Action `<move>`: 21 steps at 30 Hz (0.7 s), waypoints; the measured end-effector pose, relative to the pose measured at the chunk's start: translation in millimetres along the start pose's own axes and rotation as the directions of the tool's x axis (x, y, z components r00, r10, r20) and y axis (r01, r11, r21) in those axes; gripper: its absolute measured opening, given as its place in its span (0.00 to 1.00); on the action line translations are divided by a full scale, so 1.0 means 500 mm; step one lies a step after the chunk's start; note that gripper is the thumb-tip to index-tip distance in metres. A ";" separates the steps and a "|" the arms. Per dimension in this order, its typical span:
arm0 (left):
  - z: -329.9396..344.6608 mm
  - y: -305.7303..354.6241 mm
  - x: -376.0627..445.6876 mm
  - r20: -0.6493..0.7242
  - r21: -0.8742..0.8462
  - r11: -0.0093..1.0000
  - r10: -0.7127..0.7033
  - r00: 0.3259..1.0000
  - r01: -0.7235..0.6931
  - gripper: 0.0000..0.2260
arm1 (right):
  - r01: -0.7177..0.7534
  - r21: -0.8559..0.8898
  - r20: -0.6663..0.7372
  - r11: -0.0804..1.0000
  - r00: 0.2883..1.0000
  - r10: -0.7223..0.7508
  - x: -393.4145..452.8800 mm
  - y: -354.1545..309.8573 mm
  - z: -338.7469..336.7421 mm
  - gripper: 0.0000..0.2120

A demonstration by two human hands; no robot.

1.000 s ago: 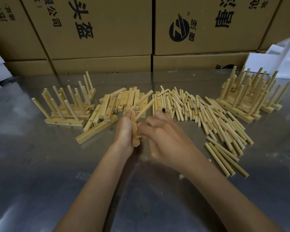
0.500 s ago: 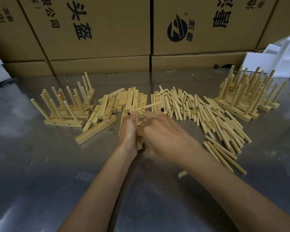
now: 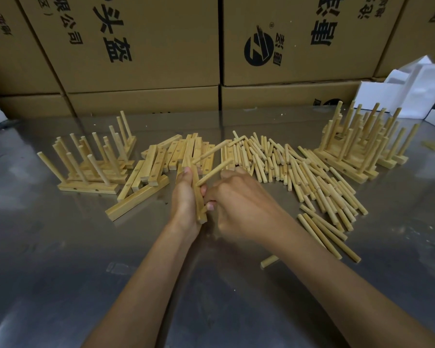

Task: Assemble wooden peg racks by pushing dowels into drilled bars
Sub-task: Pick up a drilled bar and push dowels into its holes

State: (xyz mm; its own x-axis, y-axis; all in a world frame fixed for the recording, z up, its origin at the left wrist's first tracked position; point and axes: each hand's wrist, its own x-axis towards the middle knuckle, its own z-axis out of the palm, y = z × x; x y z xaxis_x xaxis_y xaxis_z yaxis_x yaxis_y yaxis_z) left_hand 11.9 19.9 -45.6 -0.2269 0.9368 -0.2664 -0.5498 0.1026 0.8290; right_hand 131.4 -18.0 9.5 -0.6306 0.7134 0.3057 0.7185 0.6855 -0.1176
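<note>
Left hand (image 3: 186, 197) grasping a drilled bar (image 3: 198, 197) on end, mid-bench, two dowels (image 3: 215, 170) sticking out of it toward the far right. Right hand (image 3: 239, 204) curled against the bar's lower part, fingertips (image 3: 210, 205) pinching at it; cannot tell if a dowel is held. Loose dowel pile (image 3: 299, 172) right of centre, spare bars (image 3: 176, 154) behind the hands. Finished racks (image 3: 91, 167) near left edge, more racks (image 3: 362, 149) toward far right corner. Cardboard boxes (image 3: 146, 46) along far edge.
</note>
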 end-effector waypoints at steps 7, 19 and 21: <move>0.002 -0.005 -0.001 -0.045 -0.007 1.000 0.009 0.999 -0.009 0.22 | -0.018 -0.148 0.026 0.989 0.999 0.022 0.014 -0.035 -0.012 0.09; -0.003 -0.002 0.012 -0.073 -0.020 0.995 0.098 0.993 -0.100 0.16 | -0.151 -0.009 0.041 0.988 0.988 0.151 0.013 -0.028 -0.013 0.06; -0.003 -0.001 0.010 -0.073 -0.017 0.994 0.104 0.992 -0.105 0.15 | -0.151 -0.006 0.052 0.988 0.987 0.152 0.016 -0.029 -0.016 0.04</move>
State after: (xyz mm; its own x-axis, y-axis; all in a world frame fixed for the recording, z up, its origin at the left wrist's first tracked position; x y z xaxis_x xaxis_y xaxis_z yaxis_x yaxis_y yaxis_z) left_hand 9.9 23.9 -47.7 -0.3411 0.9153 -0.2142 -0.5362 -0.0023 0.8441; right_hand 118.3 -23.3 21.0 -0.5288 0.8156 0.2348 0.8075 0.5687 -0.1570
